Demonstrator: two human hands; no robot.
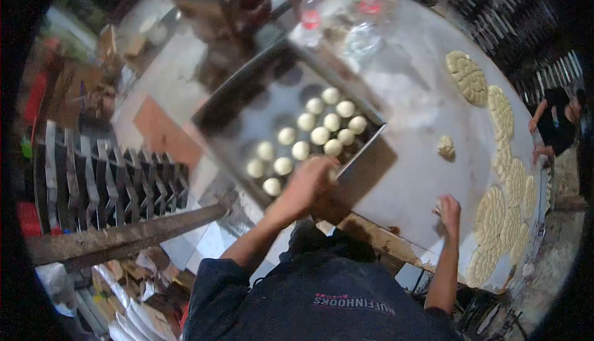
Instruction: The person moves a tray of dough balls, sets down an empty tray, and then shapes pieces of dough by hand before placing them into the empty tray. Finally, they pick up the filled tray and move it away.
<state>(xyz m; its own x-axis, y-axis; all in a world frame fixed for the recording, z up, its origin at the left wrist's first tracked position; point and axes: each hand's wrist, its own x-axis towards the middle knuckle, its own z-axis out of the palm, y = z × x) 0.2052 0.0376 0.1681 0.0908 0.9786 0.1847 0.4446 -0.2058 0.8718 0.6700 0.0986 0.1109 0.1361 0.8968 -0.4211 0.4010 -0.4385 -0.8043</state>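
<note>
My left hand (312, 180) is over the near edge of a dark metal tray (362, 154), its fingers curled beside the nearest dough balls; whatever it holds is hidden. Round pale dough balls (320, 135) sit in loose rows in the tray. To the right, my right hand (448, 212) is closed above the floured worktable (402, 186), with a small pale piece of dough (439, 206) showing at its fingers. A separate dough lump (446, 146) lies on the table beyond that hand.
Large scored dough slabs (490, 215) line the table's right side. Two red-capped bottles (310, 16) stand at the far edge. Stacked metal trays (93, 180) and a beam (130, 236) are at left. Another person (557, 121) is at far right.
</note>
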